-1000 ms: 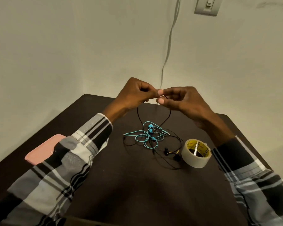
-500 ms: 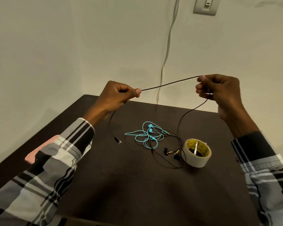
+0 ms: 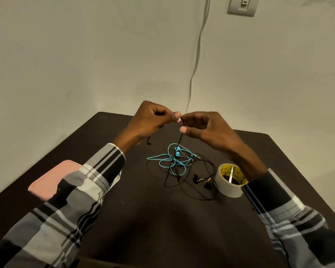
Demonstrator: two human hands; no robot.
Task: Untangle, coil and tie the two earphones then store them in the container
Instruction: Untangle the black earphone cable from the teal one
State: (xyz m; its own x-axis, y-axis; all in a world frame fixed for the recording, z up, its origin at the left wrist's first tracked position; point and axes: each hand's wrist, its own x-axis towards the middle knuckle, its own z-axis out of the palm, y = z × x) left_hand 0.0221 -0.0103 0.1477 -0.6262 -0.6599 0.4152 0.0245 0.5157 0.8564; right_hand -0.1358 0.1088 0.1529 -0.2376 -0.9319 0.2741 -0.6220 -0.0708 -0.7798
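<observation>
Hands that were spread wide came back together over the worktop (image 3: 162, 219), left hand (image 3: 153, 120) pinching the black earphone (image 3: 180, 140), right hand (image 3: 205, 126) loosely curled beside it (coiling likely starting), blue earphone (image 3: 172, 161) tangled below.

Tangled earphones (image 3: 179, 165) mid table (image 3: 143, 219); tape roll (image 3: 230, 179) just right of them; phone (image 3: 53, 179) at left edge; hands above earphones.
</observation>
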